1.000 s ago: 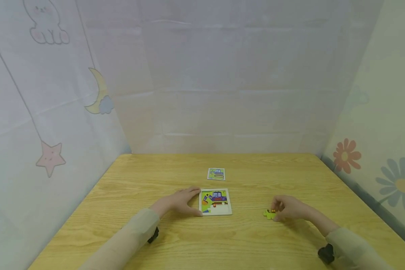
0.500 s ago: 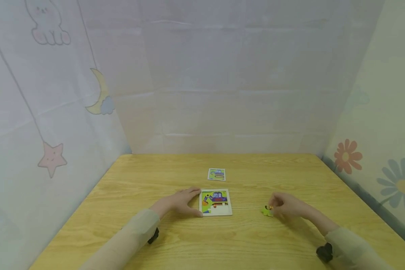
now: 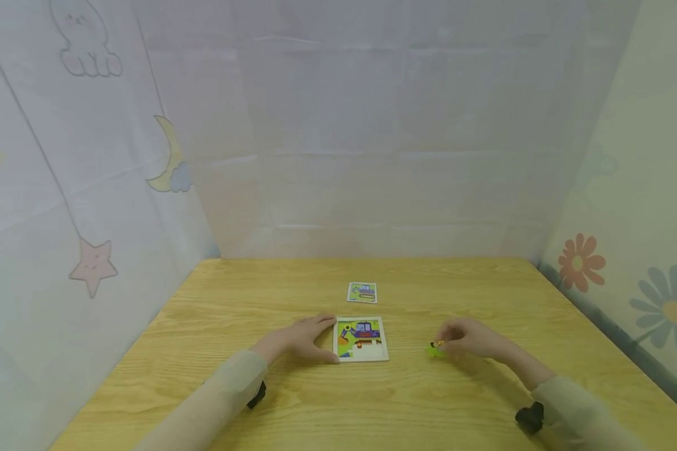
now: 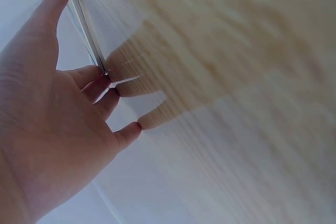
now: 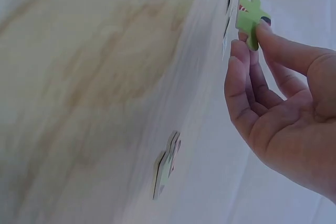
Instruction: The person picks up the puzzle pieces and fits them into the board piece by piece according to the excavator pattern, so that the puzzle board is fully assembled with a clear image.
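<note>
A square jigsaw board with an excavator picture lies mid-table; its lower part shows a pale bare area. My left hand rests spread at the board's left edge, thumb at the near corner and fingertips by the far one. In the left wrist view those fingers touch the tabletop and the board's rim. To the right of the board, my right hand pinches a green jigsaw piece between thumb and fingers, held above the table. Another jigsaw piece lies on the table in the right wrist view, possibly more than one stacked.
Behind the board lies a small picture card with a similar excavator. The wooden table is bordered by pale printed cloth walls at the back and both sides.
My right hand has lifted the green jigsaw piece and carried it left, closer to the board. The left hand and the board stay in place.
</note>
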Motion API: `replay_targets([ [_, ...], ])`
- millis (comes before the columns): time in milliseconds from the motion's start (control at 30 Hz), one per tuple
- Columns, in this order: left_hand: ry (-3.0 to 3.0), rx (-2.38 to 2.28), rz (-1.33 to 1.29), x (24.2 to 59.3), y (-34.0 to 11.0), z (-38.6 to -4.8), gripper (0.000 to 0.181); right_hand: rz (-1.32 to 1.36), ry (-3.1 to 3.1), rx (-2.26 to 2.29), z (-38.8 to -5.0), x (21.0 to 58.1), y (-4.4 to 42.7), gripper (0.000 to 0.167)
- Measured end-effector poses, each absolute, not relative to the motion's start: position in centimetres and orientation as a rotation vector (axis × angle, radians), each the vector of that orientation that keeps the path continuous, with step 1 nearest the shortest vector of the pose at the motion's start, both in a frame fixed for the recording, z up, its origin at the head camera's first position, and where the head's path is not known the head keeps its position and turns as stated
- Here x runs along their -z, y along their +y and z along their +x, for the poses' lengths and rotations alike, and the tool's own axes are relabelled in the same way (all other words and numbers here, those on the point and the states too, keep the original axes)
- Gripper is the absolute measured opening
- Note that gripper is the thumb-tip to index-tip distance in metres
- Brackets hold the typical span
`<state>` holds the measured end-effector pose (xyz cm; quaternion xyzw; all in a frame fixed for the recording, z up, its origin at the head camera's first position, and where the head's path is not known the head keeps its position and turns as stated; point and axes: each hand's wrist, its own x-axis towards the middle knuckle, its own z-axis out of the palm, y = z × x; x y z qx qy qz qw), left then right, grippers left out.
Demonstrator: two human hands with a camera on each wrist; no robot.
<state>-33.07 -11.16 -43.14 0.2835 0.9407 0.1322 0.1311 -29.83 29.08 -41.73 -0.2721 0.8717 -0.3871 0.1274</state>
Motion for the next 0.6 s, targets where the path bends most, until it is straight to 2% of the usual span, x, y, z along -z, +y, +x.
replay_targets([
  [133, 2.728, -0.39, 0.822, 43.1, -11.2, -33.0, 0.093, -0.792, 2.518, 1.139, -29.9, 41.6, 28.3, 0.019],
  [367, 2.732, -0.375, 0.841, 43.2, -11.2, -33.0, 0.092, -0.74, 2.415, 1.241, -30.2, 41.3, 26.8, 0.031],
  [600, 2.73, -0.38, 0.845, 43.1, -11.1, -33.1, 0.092, -0.719, 2.386, 1.304, -30.3, 41.2, 25.5, 0.028],
])
